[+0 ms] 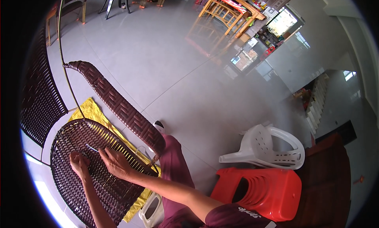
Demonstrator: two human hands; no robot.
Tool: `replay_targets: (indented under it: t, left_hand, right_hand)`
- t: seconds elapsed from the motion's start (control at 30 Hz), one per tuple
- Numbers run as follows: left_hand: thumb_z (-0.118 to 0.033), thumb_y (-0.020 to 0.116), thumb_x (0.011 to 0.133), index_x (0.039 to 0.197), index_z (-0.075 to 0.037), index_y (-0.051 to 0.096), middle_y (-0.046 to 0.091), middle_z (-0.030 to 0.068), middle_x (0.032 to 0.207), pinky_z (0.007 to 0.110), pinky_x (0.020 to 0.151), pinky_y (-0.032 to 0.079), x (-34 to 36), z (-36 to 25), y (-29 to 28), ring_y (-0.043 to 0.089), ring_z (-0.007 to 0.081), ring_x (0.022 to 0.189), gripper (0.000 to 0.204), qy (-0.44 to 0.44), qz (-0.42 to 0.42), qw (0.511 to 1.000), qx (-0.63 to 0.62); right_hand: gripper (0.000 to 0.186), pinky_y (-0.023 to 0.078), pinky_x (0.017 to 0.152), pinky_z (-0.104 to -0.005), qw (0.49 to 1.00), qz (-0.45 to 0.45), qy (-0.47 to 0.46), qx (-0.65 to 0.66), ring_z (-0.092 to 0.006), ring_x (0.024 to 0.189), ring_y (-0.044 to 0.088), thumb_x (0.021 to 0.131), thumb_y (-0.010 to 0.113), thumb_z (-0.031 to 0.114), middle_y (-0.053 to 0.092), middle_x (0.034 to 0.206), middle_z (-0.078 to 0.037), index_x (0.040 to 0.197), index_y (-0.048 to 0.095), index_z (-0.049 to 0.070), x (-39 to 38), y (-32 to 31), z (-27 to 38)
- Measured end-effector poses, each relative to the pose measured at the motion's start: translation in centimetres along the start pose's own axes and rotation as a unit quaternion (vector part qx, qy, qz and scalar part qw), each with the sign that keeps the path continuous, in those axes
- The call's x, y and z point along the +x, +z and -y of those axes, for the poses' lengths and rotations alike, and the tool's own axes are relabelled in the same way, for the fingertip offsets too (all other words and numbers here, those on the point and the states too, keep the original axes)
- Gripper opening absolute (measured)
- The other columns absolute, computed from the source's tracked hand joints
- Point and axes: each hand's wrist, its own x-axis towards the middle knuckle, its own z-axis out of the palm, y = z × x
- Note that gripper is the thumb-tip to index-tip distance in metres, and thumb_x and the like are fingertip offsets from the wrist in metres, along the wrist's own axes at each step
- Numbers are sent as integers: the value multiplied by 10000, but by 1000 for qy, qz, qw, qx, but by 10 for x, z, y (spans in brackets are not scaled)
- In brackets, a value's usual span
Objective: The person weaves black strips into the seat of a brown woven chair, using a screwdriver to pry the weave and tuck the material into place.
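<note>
A dark brown woven chair seat (106, 188) lies in front of me, with gaps in the weave along its right rim. My right hand (115, 163) is over the seat, fingers closed on a thin metal rod (92, 148) that points to the far left. Close beside it on the left, my left hand (80, 165) is closed low over the weave; what its fingers hold is too dark to make out. The chair's braided armrest (118, 98) curves along the right of the seat. Its woven backrest (41, 94) stands at the left.
A yellow sheet (92, 109) lies under the chair. To my right are a red plastic stool (272, 192) and a white plastic chair (262, 147). Another white plastic piece (152, 212) sits near my leg. A bamboo table (233, 11) stands far off on the grey tiled floor (158, 50).
</note>
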Motion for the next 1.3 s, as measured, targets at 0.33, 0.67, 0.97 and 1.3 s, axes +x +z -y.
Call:
replay_targets:
  t: [0.33, 0.67, 0.97, 1.3]
  left_hand:
    - [-89, 529, 888, 903, -79, 513, 529, 24, 529, 217, 359, 327, -1, -2, 1, 447, 75, 394, 24, -9, -5, 1000, -1]
    - [-88, 545, 881, 889, -87, 517, 552, 34, 568, 212, 372, 361, -7, -19, 6, 477, 88, 417, 29, -29, -22, 999, 5]
    - [-79, 541, 875, 903, -87, 518, 568, 46, 549, 226, 364, 375, -8, -18, 7, 499, 96, 404, 37, -25, -9, 999, 20]
    - [-13, 484, 843, 870, -37, 508, 526, 46, 637, 254, 419, 443, -19, -59, 7, 516, 127, 474, 43, -70, -46, 995, -47]
  right_hand:
    - [452, 463, 598, -347, 1000, 5, -5, -6, -219, 723, 511, 818, 517, 27, 466, 902, -135, 1249, 420, -68, 0, -5, 1]
    - [419, 433, 496, -283, 998, -23, -20, -49, -150, 618, 478, 847, 522, 56, 461, 837, -95, 1244, 440, -49, 0, -4, 0]
    - [439, 443, 553, -321, 1000, 15, 10, -15, -194, 675, 502, 823, 523, 51, 455, 888, -119, 1238, 433, -62, -2, -11, 0]
    - [303, 482, 495, -348, 993, -78, -59, 64, -269, 624, 569, 775, 528, -59, 514, 748, -137, 1078, 520, -68, 16, -24, 9]
